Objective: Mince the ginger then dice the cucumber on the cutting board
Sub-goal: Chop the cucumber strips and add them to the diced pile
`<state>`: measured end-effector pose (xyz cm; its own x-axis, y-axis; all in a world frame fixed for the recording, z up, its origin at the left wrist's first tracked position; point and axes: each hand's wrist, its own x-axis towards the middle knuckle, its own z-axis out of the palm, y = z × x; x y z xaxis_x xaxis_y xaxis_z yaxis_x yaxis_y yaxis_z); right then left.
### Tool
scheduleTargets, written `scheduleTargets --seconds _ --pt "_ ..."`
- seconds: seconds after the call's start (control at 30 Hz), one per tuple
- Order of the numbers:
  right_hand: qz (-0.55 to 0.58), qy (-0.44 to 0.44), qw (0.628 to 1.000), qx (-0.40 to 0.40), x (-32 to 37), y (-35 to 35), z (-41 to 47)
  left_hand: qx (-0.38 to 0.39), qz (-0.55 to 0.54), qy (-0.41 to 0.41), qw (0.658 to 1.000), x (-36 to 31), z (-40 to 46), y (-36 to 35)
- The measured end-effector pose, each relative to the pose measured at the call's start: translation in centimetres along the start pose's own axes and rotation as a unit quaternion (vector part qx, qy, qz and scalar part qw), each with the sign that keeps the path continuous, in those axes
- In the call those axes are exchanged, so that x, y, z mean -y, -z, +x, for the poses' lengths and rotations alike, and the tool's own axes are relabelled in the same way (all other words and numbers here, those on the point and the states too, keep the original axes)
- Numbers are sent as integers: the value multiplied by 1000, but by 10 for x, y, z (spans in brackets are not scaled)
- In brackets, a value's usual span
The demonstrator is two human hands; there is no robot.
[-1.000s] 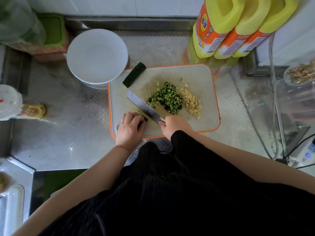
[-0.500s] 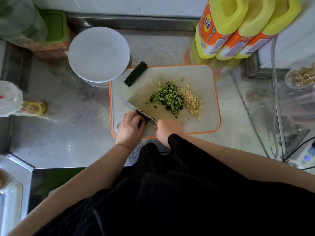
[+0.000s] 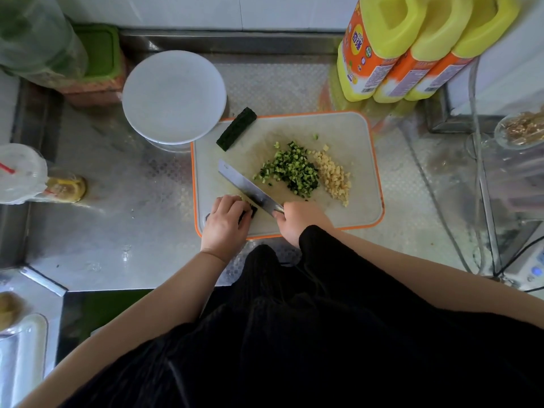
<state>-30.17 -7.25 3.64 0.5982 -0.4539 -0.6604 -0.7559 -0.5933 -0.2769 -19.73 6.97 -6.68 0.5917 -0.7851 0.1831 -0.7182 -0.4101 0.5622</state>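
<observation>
A white cutting board (image 3: 347,134) with an orange rim lies on the steel counter. In its middle sit a pile of diced cucumber (image 3: 290,170) and, to the right of it, a pile of minced ginger (image 3: 334,178). A dark cucumber strip (image 3: 236,128) lies at the board's far left corner. My left hand (image 3: 226,223) holds down a cucumber piece (image 3: 252,209) at the board's near left, mostly hidden under my curled fingers. My right hand (image 3: 298,217) grips the handle of a knife (image 3: 248,188), whose blade lies right against my left fingers.
A white round lid or plate (image 3: 173,95) sits just left of the board's far corner. Three yellow bottles (image 3: 412,45) stand behind the board on the right. A plastic cup (image 3: 19,172) and jar (image 3: 66,188) are at far left. Cables and a glass container sit at right.
The knife dropped edge-on beside my left fingers half a second ago and now shows its flat again, raised. My left hand stays on the cucumber piece.
</observation>
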Motion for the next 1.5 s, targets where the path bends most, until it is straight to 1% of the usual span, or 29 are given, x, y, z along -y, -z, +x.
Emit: scheduleTargets --seconds 0.17,0.37,0.5,0.6,0.67,0.77,0.9,1.03,1.1,1.2,1.4,1.5 --pt "-35 25 999 7 7 -2 -7 -1 5 2 1000 2 -2 -3" --pt "-38 -3 999 32 13 -15 2 -10 5 6 1000 3 -2 -4" --pt "10 -6 1000 28 7 -16 10 -11 11 0 1000 4 -2 -4" --pt "72 -34 997 7 1 -11 15 -10 9 -9 1000 3 -2 -2" --pt "98 -52 994 7 -2 -11 16 -1 4 -9 1000 0 -1 1" --pt "53 -48 997 0 -2 -10 12 4 0 -10 1000 -3 0 5" --pt "-18 3 1000 -5 1 -9 3 -4 -3 3 1000 -1 -2 6" --pt "-37 26 999 -4 9 -8 -3 8 -4 11 1000 0 -4 6" --pt "-41 25 999 -3 13 -9 -4 18 -5 27 999 1 -5 7" --pt "-62 20 998 1 14 -12 -3 15 -5 25 1000 2 -5 5" --pt "-48 -2 998 27 17 -25 8 6 -6 27 1000 6 -6 1" --pt "-6 -6 1000 30 14 -25 12 6 -8 24 1000 6 -6 0"
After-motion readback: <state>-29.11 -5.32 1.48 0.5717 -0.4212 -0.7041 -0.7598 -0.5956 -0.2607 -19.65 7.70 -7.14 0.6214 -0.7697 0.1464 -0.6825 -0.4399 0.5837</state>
